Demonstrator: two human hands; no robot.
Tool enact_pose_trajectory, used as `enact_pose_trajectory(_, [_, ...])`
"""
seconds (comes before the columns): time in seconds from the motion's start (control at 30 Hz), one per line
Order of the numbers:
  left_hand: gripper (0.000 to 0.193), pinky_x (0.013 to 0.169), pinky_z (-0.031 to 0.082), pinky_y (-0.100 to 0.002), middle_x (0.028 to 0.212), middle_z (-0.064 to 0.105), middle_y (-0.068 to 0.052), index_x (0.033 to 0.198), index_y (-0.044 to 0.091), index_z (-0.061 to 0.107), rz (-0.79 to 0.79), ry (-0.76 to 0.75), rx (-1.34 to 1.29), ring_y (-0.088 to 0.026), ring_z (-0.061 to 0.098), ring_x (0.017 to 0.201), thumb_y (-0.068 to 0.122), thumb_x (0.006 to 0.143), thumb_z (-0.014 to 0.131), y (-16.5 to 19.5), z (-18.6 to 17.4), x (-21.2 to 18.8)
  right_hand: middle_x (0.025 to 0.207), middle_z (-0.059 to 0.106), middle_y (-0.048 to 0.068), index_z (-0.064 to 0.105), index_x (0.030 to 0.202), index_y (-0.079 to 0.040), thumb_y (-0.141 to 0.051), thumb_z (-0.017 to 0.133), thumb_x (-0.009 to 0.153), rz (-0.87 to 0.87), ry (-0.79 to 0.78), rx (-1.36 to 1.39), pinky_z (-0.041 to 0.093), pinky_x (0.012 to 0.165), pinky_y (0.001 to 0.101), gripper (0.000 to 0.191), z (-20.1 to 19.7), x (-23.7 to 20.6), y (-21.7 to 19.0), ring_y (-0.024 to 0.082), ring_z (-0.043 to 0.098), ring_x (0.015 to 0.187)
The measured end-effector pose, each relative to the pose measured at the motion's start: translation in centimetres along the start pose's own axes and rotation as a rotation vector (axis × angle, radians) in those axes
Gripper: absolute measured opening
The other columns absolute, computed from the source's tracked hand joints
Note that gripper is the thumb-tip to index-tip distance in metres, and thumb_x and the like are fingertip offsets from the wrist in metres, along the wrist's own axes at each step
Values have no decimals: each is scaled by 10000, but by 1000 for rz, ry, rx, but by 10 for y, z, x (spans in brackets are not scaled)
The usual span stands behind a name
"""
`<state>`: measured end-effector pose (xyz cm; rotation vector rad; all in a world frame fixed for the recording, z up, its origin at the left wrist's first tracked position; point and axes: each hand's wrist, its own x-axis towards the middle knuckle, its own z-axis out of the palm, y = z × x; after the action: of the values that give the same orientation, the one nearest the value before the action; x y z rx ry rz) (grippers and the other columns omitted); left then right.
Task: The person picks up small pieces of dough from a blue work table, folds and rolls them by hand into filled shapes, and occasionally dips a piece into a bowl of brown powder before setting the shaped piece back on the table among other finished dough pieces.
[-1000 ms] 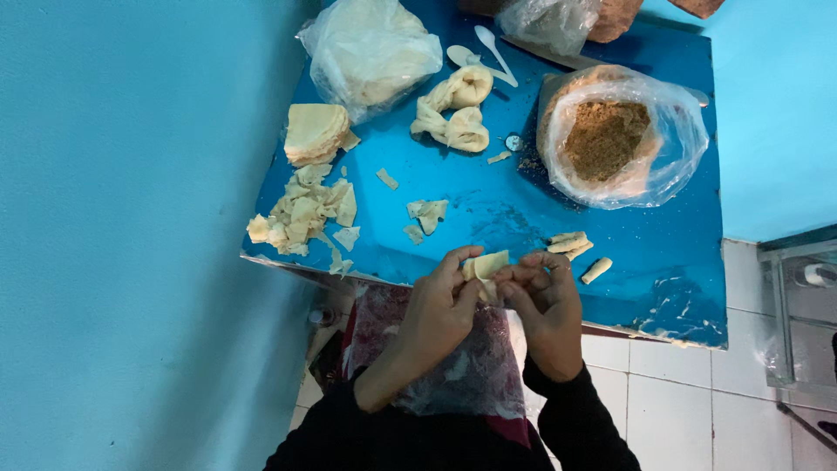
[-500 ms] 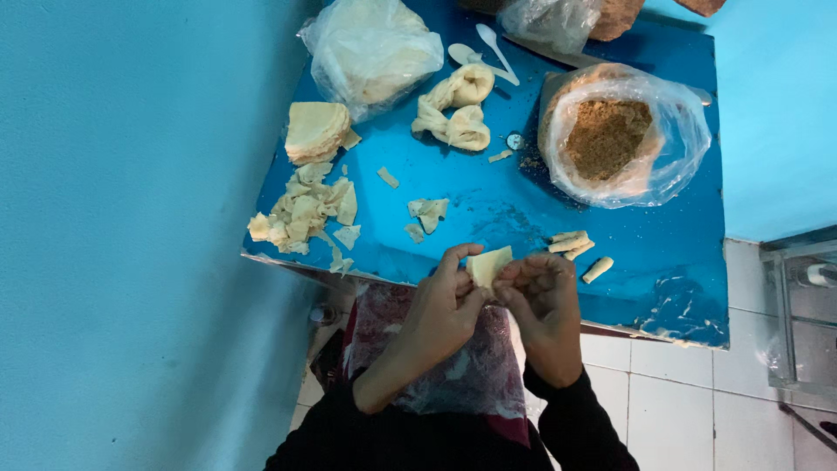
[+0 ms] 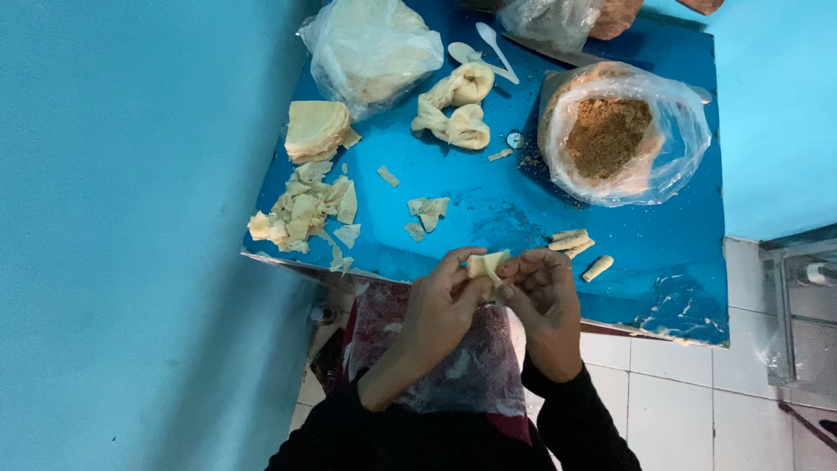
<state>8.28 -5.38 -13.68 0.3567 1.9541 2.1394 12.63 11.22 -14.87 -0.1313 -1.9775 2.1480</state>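
Pale dough wrapper [image 3: 486, 262] pinched between fingertips of left hand [image 3: 440, 305] and right hand [image 3: 545, 296], equally near both, above near edge of blue table [image 3: 488, 209].

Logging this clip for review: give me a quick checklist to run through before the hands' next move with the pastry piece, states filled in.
1. Both hands on the wrapper piece, left hand and right hand pinching it: ok.
2. Filling inside the piece: cannot tell.
3. Brown filling bag open: ok.
4. Finished rolls lying on the blue table, apart from the hands: ok.
5. Wrapper stack present: ok.
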Motion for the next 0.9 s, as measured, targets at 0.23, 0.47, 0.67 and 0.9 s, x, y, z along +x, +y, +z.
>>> enact_pose_trajectory(0.23, [273, 734, 603, -247, 1020, 781, -103, 1239, -30, 636, 62, 102, -80, -93, 740, 923, 70, 987, 666, -2, -1, 0, 1185, 603, 74, 474, 1317, -43, 119, 611, 874, 124, 34, 416, 557, 939, 344, 491, 5, 5, -4, 199, 614, 1125])
enact_pose_trajectory(0.47, [237, 624, 597, -255, 918, 765, -93, 1203, 0, 687, -10, 152, -46, -105, 718, 773, 118, 1004, 641, -4, -12, 2, 1203, 638, 76, 492, 1319, -44, 79, 644, 916, 125, 96, 365, 554, 936, 355, 447, 3, 10, 1, 189, 655, 1081])
enact_pose_trajectory(0.67, [253, 689, 556, -304, 957, 722, -102, 1255, 17, 630, 83, 411, 111, -116, 670, 831, 147, 1039, 610, -13, -66, 17, 1200, 647, 98, 486, 1395, -24, -20, 682, 948, 263, 14, 617, 575, 919, 379, 488, -23, 10, 1, 212, 684, 1085])
enact_pose_trajectory(0.9, [340, 877, 539, -437, 1196, 675, -221, 1338, -18, 603, 416, 544, 782, -344, 669, 1067, 138, 1036, 610, 2, -101, 27, 1179, 648, 120, 450, 1432, -21, -98, 687, 968, 310, 2, 654, 585, 909, 391, 527, -27, 9, -6, 221, 695, 1068])
